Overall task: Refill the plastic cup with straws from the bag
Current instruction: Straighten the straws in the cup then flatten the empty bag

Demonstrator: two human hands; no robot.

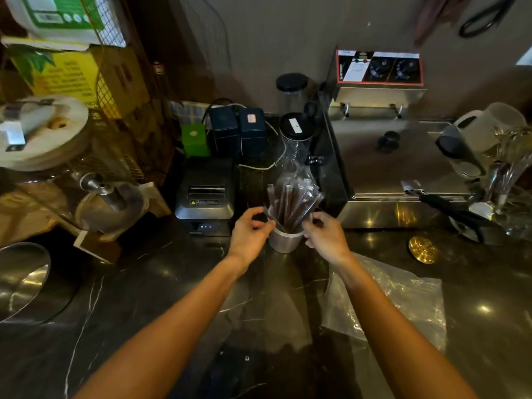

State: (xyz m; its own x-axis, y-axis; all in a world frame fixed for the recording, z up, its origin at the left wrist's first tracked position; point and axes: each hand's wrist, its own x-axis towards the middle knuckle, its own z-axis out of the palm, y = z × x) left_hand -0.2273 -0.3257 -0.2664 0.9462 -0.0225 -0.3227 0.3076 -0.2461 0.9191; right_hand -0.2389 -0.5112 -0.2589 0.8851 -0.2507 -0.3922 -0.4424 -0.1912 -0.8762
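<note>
A small pale plastic cup stands on the dark marble counter, with several brown straws in clear wrappers upright in it and fanning out at the top. My left hand is at the cup's left rim, fingers curled near the straws. My right hand is at the right rim, fingertips close to the wrappers. Neither hand clearly grips anything. The clear plastic bag lies flat and crumpled on the counter under my right forearm.
A receipt printer sits left of the cup. Behind the cup are black-lidded jars and dark tins. A steel fryer stands to the right, with black tongs and a gold disc. A steel bowl is at far left.
</note>
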